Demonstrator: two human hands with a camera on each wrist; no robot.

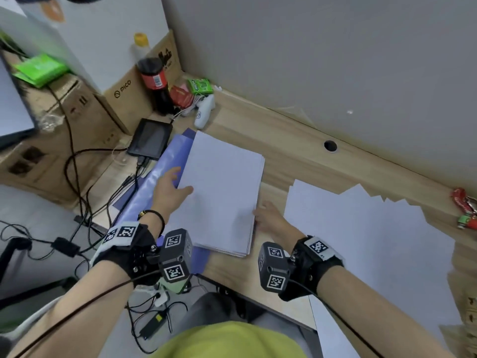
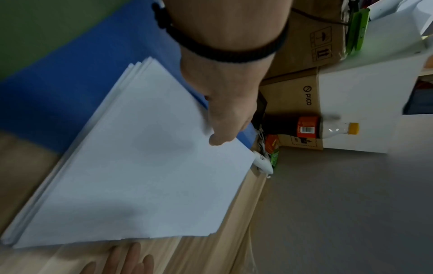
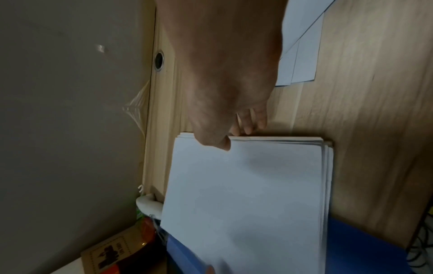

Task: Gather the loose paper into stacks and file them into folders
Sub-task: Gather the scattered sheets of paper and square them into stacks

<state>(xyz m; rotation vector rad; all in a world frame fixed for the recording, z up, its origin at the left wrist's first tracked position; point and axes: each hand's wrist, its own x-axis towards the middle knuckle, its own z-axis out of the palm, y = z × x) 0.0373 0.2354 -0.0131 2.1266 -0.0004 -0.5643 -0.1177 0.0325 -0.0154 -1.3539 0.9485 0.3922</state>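
Note:
A squared stack of white paper (image 1: 222,192) lies on the wooden desk, its left part over an open blue folder (image 1: 167,161). My left hand (image 1: 180,180) grips the stack's left edge, thumb on top and fingers underneath; the left wrist view shows that thumb (image 2: 218,139) on the top sheet (image 2: 140,166). My right hand (image 1: 260,210) holds the near right edge. In the right wrist view its thumb (image 3: 222,144) lies on the stack (image 3: 246,194) and its fingers (image 3: 253,122) curl against the edge. Loose white sheets (image 1: 361,228) are fanned out to the right.
A black tablet (image 1: 151,138), cola bottle (image 1: 154,81), white controller (image 1: 205,109) and cardboard box (image 1: 129,94) crowd the far left corner. Cables (image 1: 77,177) hang left of the desk. Red snack wrappers (image 1: 464,205) lie far right. A grey wall (image 1: 335,60) backs the desk.

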